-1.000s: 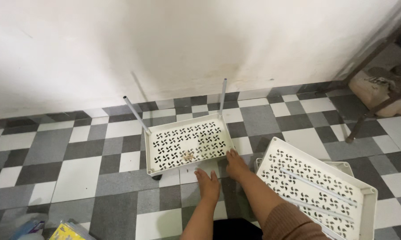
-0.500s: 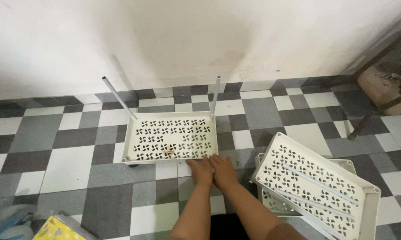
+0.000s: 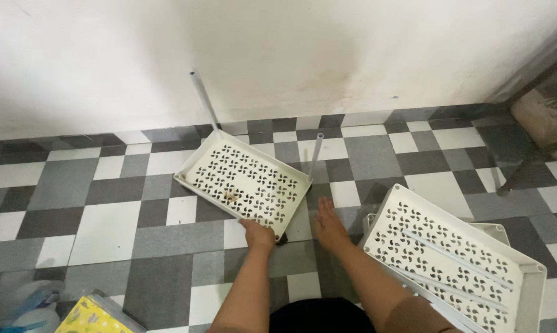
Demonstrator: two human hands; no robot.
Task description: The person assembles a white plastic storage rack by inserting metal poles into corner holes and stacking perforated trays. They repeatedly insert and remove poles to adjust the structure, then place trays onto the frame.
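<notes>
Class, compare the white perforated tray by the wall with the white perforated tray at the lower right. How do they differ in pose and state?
The tray by the wall has two thin poles standing up from its far corners, while the tray at the lower right has loose poles lying across it. The left hand grips the first tray's near edge; no hand touches the second, which rests tilted on another tray. The first carries a small brown stain. Both are white, rectangular, with pinwheel-shaped holes.

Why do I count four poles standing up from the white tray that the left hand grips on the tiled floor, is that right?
Not quite. The head view shows only two poles standing up from the white tray. The left hand does grip its near edge on the tiled floor.
</notes>
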